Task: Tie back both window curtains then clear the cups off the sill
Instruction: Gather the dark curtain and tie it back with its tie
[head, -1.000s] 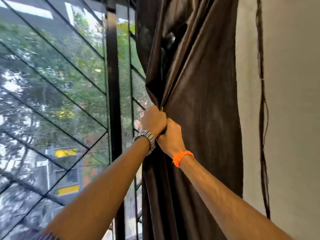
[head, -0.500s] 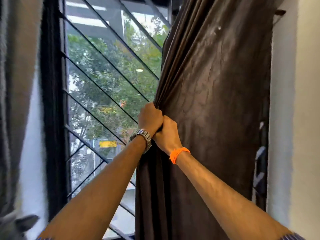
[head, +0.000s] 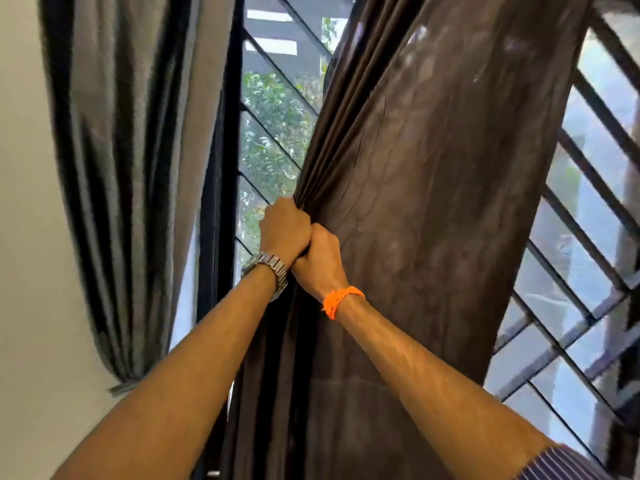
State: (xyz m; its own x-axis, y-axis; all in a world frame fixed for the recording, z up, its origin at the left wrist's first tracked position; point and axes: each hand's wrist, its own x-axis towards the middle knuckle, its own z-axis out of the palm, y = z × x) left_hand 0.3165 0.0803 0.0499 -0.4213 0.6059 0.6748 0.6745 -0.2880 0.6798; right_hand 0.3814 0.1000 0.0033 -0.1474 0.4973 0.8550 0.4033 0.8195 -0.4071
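I am holding the brown curtain (head: 433, 209) with both fists, one right against the other. My left hand (head: 284, 227) is closed on the gathered folds at its edge, and my right hand (head: 320, 263) is closed on the same bunch just below, the knuckles touching. The curtain is hanging in front of the barred window (head: 595, 216), between the two open parts of the glass.

As I am judging it, the task is about at the middle of its first part. The grey curtain (head: 131, 174) at the left is already looking tied: it is narrowing to a pinched waist low down, near the wall (head: 31, 258). The brown one is only gathered in my hands; I am not seeing any tie or cord around it. The sill and the cups are not showing in this view, so I cannot tell anything about them.

The brown cloth is looking thick and matte, with fine wrinkles and pale dusty marks. The grey one is looking smoother, with a soft shine on deep round pleats. The window bars are dark, straight and slanted.
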